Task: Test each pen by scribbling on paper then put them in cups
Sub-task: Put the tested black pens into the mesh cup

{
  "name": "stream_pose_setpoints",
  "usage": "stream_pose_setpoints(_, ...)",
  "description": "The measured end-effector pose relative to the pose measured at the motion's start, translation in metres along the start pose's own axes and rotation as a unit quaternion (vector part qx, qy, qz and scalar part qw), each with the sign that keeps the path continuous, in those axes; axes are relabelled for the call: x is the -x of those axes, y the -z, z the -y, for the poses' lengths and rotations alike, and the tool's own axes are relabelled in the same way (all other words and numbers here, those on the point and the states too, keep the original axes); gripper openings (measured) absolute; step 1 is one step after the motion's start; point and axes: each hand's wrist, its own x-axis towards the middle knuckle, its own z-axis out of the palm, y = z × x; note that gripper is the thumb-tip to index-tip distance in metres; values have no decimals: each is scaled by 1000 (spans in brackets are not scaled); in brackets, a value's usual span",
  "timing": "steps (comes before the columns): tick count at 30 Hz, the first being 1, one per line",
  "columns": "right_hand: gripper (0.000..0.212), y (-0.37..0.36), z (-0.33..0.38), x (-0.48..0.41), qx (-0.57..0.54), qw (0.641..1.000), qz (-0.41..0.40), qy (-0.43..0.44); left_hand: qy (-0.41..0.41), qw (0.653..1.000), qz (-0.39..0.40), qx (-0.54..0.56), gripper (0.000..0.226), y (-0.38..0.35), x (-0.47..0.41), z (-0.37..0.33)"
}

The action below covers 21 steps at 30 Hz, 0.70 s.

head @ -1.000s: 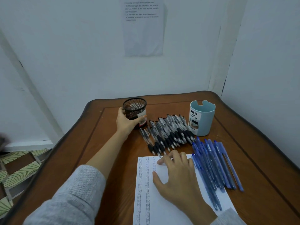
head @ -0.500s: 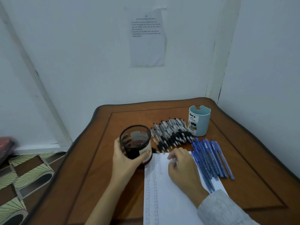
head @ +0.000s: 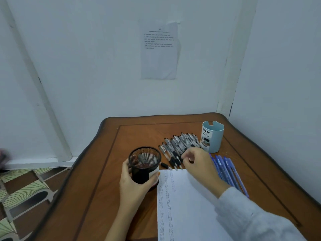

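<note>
Fingers of the left hand were curled round the black mesh cup, with the thumb pressed on the side nearer the right hand. The cup stood upright on the wooden table, and the bare left forearm ran back toward the person.

The right hand reached forward in a grey sleeve. Its wrist was over the top corner of the paper and its fingers bent down onto the near ends of the black pens. I could not tell whether these fingers already pinched one pen or only touched the pile.

The black pens lay side by side between the two hands and a little beyond them. The blue pens lay in a row just to the outer side of the right hand, partly under the sleeve. Beyond the right hand stood a light blue cup with a label, just beside the black pens. The paper lay under the right forearm, touching the mesh cup near the left thumb, with columns of small scribbles along its left edge.

The table stood in a corner of pale walls. A printed sheet was stuck on the wall far beyond both hands. Patterned floor tiles showed out past the left hand.
</note>
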Motion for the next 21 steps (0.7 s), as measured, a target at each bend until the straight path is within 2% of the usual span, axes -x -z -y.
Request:
stream_pose_setpoints(2, 11, 3, -2, -23, 34, 997, -64, 13, 0, 1000, 3, 2, 87, -1, -2, 3)
stream_pose_setpoints(3, 18, 3, -4, -33, 64, 996, -66, 7, 1, 1000, 4, 5, 88, -1, -2, 4)
stream_pose_setpoints(7, 67, -7, -10, -65, 178, 983, 20, -38, 1, 1000, 7, 9, 87, -3, -4, 5)
stream_pose_setpoints(10, 89, -21, -13, -78, 201, 973, 67, -91, -7, 1000, 7, 14, 82, -3, -4, 4)
stream_pose_setpoints(15, 99, -38, -13, -89, 244, 960, 39, -133, -15, 1000, 8, 17, 79, -4, -5, 6)
stream_pose_setpoints(21, 104, -41, -13, -95, 230, 963, 35, -137, -20, 1000, 10, 12, 79, -5, -5, 9)
